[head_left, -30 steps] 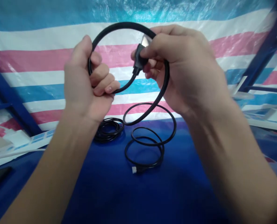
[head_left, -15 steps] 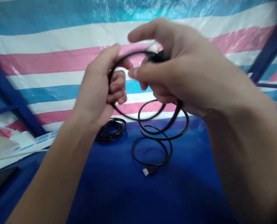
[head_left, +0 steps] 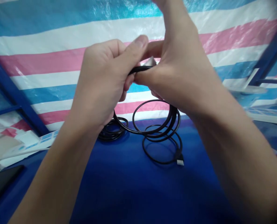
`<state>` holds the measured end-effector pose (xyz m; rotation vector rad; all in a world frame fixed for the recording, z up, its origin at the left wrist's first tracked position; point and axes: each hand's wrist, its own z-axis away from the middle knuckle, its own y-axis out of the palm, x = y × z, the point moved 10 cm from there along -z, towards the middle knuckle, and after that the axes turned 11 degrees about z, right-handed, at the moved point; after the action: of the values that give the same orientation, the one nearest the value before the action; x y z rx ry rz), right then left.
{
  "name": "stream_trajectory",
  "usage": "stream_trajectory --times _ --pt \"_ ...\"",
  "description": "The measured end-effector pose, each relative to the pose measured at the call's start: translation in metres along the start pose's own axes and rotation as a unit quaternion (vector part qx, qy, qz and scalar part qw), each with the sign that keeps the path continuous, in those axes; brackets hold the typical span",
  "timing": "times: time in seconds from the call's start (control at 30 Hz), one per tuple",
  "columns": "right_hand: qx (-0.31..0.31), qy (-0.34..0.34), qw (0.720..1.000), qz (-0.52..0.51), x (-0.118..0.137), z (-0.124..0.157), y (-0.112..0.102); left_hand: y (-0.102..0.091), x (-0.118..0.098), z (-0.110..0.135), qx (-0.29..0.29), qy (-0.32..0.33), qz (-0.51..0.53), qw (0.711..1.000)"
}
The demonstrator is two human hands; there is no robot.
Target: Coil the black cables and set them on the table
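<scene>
Between my two hands runs a black cable [head_left: 143,133], wound in several loops that hang below them. My left hand [head_left: 107,71] is closed on the loops at the left, thumb along the top. My right hand [head_left: 175,65] pinches the same loops from the right, and a silvery plug end [head_left: 150,61] peeks out between the hands. The cable's other end trails down in a loose ring, its pale metal plug [head_left: 180,162] low on the right. Part of the coil is hidden behind my palms.
A second coiled black cable [head_left: 111,135] lies on the blue tabletop [head_left: 138,193], behind my left wrist. At the left are a white power strip [head_left: 43,141] with a plugged-in adapter and a dark flat object [head_left: 5,182]. Striped sheeting [head_left: 59,37] hangs behind, between blue frame posts [head_left: 14,90].
My hands have come together, with the left moving right onto the loops. The right hand has turned upward. The hanging plug has swung to the right.
</scene>
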<state>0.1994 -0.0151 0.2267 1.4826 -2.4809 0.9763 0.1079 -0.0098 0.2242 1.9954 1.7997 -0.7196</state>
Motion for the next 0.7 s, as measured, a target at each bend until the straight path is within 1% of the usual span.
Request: stream_trajectory --times 0.07,0.1,0.13,0.17,0.2,0.23,0.27,0.33,0.37,0.4,0.47,0.5,0.57,0.63,0.7 --pt "-0.034 -0.057 0.997 0.026 0.012 0.002 -0.006 -0.001 0.006 0.001 -0.006 -0.032 0.014 0.999" --pt "-0.036 -0.066 0.997 0.032 0.014 0.002 -0.006 -0.001 0.011 0.002 -0.013 -0.052 0.027 0.998" --pt "-0.020 -0.055 0.998 0.030 0.010 0.002 -0.002 -0.003 0.017 0.002 -0.026 -0.072 0.044 0.996" --pt "-0.002 -0.035 0.999 0.026 0.005 0.002 0.001 -0.007 0.022 0.002 -0.048 -0.086 0.069 0.993" --pt "0.003 -0.021 1.000 0.022 0.001 0.001 0.002 -0.012 0.028 0.003 -0.077 -0.096 0.099 0.988" --pt "-0.010 -0.022 0.999 0.023 0.000 0.001 -0.001 -0.017 0.033 0.003 -0.106 -0.102 0.129 0.981" --pt "-0.036 -0.034 0.998 0.032 0.001 0.001 -0.006 -0.022 0.038 0.003 -0.132 -0.107 0.155 0.973" --pt "-0.104 -0.057 0.991 0.064 0.003 0.001 -0.017 -0.030 0.051 0.003 -0.169 -0.131 0.197 0.957" --pt "-0.129 -0.048 0.987 0.084 -0.001 0.001 -0.021 -0.034 0.059 0.004 -0.186 -0.150 0.214 0.947" --pt "-0.138 -0.022 0.985 0.103 -0.008 -0.001 -0.022 -0.037 0.066 0.005 -0.203 -0.174 0.232 0.935" --pt "-0.128 0.049 0.983 0.121 -0.027 -0.005 -0.018 -0.044 0.080 0.009 -0.243 -0.215 0.279 0.904" --pt "-0.119 0.080 0.982 0.119 -0.036 -0.006 -0.016 -0.049 0.083 0.011 -0.265 -0.219 0.301 0.890" --pt "-0.097 0.134 0.982 0.089 -0.053 -0.006 -0.009 -0.058 0.083 0.012 -0.300 -0.197 0.331 0.873" --pt "-0.050 0.162 0.985 0.010 -0.064 -0.006 0.006 -0.064 0.080 0.012 -0.320 -0.165 0.352 0.864" --pt "-0.002 0.169 0.981 -0.092 -0.067 -0.005 0.021 -0.061 0.080 0.010 -0.304 -0.165 0.368 0.863"
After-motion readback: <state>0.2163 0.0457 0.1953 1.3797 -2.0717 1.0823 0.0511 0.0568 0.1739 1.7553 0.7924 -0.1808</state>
